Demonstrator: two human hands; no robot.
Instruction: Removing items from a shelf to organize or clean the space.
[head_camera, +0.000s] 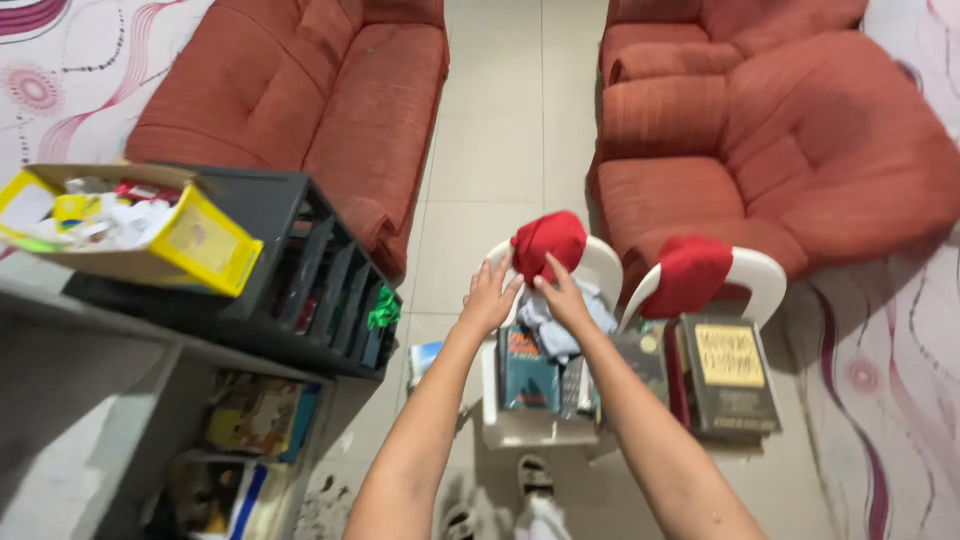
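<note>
Hands up at the white chair's (603, 262) backrest, left hand (488, 298) open-fingered beside the red cloth (548, 240), right hand (560, 295) pinching its hem, cloth draped there like a cover.

Single head view, steeply down, close.

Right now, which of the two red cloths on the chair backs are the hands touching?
The left red cloth: both the left hand and right hand reach it. The right red cloth hangs untouched.
</note>
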